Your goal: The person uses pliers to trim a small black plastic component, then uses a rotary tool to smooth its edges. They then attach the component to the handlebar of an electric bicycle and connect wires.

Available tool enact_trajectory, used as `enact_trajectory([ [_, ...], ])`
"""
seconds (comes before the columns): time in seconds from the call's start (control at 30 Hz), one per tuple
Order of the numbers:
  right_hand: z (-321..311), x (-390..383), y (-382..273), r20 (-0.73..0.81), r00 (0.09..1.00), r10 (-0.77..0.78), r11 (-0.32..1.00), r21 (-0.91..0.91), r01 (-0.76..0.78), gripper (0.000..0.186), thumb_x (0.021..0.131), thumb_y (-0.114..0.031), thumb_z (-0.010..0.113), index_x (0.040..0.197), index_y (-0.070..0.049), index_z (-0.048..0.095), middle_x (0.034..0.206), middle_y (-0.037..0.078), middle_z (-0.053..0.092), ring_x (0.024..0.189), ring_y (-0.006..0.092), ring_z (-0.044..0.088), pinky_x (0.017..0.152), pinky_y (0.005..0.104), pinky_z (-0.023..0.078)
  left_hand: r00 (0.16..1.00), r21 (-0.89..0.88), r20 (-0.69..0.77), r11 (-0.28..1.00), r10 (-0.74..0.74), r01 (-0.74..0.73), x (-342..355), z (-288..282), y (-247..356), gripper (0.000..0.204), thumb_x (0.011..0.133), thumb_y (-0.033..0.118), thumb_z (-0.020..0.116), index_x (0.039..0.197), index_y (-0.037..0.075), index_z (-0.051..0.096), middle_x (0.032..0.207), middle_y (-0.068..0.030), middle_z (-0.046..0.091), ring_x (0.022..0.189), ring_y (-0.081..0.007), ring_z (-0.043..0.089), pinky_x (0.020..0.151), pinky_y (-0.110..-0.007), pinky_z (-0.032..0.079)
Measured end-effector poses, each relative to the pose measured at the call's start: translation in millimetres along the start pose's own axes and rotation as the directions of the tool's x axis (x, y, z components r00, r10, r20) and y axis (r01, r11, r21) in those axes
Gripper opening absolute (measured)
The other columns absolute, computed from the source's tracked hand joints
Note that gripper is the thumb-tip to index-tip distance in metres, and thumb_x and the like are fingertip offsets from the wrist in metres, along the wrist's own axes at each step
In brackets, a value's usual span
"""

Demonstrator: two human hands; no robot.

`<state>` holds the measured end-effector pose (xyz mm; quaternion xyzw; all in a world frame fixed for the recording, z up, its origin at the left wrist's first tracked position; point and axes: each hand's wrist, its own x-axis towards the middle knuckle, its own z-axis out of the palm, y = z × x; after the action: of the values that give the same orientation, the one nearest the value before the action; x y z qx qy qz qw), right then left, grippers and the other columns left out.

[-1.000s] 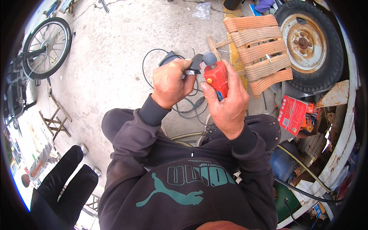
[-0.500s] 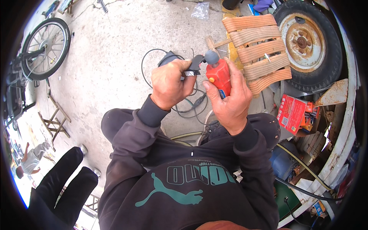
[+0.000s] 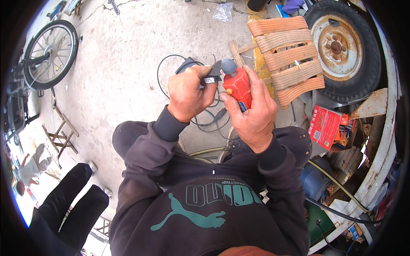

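- Concrete floor [image 3: 128, 51] spreads beneath the red power tool [image 3: 238, 86].
- Our right hand [image 3: 256, 117] wraps around this tool, whose rounded grey tip [image 3: 229, 66] points away from us.
- Our left hand [image 3: 188, 94] pinches a dark piece [image 3: 217, 71] just left of the tool's tip; whether they touch, we cannot tell.
- We see a slatted seat [image 3: 292, 53] to the tool's right.

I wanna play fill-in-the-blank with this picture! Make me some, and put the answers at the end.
1. The power tool in the right hand has a ____ body.
2. The small round button on it is coloured ____.
3. The hand holding the dark piece is the person's ____ one.
4. The big rusty wheel is on the picture's ____ side.

Missing words: red; yellow; left; right.
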<state>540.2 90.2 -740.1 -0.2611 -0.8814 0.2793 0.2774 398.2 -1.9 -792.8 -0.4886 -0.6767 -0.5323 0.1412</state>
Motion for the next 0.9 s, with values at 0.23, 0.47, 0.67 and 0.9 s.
enact_trajectory([
  [0.23,1.5,-1.1,-1.6,-0.017,0.999,-0.036,0.999,-0.013,0.035,0.067,0.077,-0.025,0.083,0.131,0.003,0.053,0.099,0.017,0.064,0.085,0.0360,0.066,0.072,0.0404,0.054,0.999,-0.013,0.022,1.000,-0.027,0.028,-3.6,1.5,1.2,0.029,0.068,-0.004,0.074,0.095,0.001,0.063,0.074,-0.0105,0.067,0.053,-0.0158,0.061,0.048,-0.026,0.049],
  [0.47,-2.2,1.2,0.1,-0.015,1.000,-0.010,1.000,-0.012,0.010,0.065,0.078,-0.024,0.082,0.130,0.002,0.053,0.100,0.018,0.064,0.086,0.0365,0.067,0.072,0.0408,0.054,1.000,-0.016,0.013,1.000,-0.005,0.005,-1.6,2.1,2.0,0.030,0.068,-0.004,0.074,0.095,0.000,0.063,0.074,-0.0106,0.067,0.053,-0.0154,0.061,0.048,-0.026,0.049],
  [0.67,-1.2,-0.3,-0.2,-0.004,1.000,-0.005,1.000,-0.004,0.005,0.065,0.078,-0.024,0.083,0.130,0.002,0.053,0.100,0.018,0.065,0.086,0.0370,0.066,0.073,0.0416,0.053,0.999,-0.023,0.033,0.999,-0.026,0.027,-1.7,1.3,4.4,0.028,0.070,-0.003,0.075,0.095,0.000,0.062,0.073,-0.0100,0.067,0.053,-0.0150,0.061,0.049,-0.026,0.048],
  [0.9,-3.3,-0.6,2.0,-0.003,0.999,0.043,0.999,-0.004,-0.043,0.064,0.078,-0.024,0.082,0.130,0.001,0.054,0.103,0.019,0.065,0.087,0.0383,0.066,0.076,0.0425,0.053,0.980,-0.028,0.009,0.979,-0.199,0.200,0.3,-0.3,6.8,0.022,0.077,-0.002,0.075,0.092,0.002,0.060,0.070,-0.0074,0.065,0.053,-0.0095,0.058,0.049,-0.023,0.045],
])
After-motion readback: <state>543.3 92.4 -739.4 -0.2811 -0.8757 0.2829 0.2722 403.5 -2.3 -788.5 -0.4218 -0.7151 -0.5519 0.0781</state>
